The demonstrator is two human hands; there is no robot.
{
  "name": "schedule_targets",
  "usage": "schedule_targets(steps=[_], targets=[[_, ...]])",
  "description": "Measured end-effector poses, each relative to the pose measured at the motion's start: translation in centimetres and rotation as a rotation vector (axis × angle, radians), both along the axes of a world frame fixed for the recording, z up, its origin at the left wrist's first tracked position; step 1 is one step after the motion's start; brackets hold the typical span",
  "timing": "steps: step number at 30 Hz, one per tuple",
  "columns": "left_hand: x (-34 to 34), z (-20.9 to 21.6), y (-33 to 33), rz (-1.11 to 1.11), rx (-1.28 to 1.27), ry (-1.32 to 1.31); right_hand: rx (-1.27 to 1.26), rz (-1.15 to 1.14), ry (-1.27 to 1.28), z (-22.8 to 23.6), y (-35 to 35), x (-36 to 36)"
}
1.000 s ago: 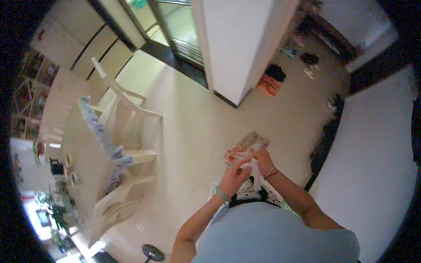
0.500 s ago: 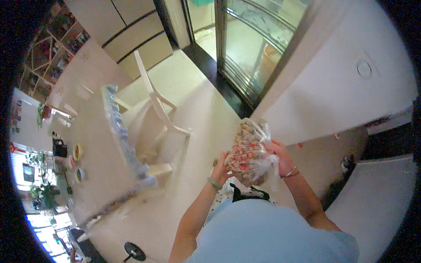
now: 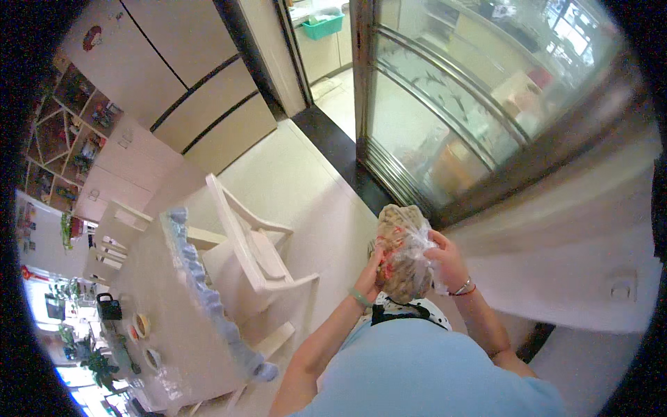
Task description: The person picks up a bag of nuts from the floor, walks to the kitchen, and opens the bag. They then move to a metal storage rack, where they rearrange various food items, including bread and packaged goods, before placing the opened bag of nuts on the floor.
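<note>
closer to the glass door (image 3: pixel 445 125) now, both hands' fingers (image 3: pixel 436 243) still clasp the clear bag (image 3: pixel 401 251).

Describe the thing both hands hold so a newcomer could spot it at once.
Start at the sliding glass door and drop to the person's raised hands below it. Between the left hand and right hand is a clear plastic bag of tan lumpy contents, the only bag here.

Both forearms enter from the lower edge, bent at the elbows, rising toward centre frame. Left hand (image 3: pixel 369 273): fingers curled, pressing inward, palm facing right; green band on the wrist. Right hand (image 3: pixel 448 258): fingers bent and closed in a grip, thin bracelets on the wrist. Hands close together, just right of centre.
</note>
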State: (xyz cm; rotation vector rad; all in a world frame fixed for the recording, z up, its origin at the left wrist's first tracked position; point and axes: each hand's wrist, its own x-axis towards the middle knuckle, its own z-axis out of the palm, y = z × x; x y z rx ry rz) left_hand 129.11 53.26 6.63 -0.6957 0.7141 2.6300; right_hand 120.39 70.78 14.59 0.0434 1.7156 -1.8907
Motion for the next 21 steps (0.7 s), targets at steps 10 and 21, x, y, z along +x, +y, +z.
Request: schedule_targets(steps=[10,21], targets=[[-14.6,1.7,-14.0,0.418,0.025,0.034,-0.032,0.181,-0.115,3.7,-18.2,-18.6],[-30.5,1.5,-30.9,0.319,0.196,0.071,-0.152,0.084,-0.210,2.4,-34.7,-35.8]])
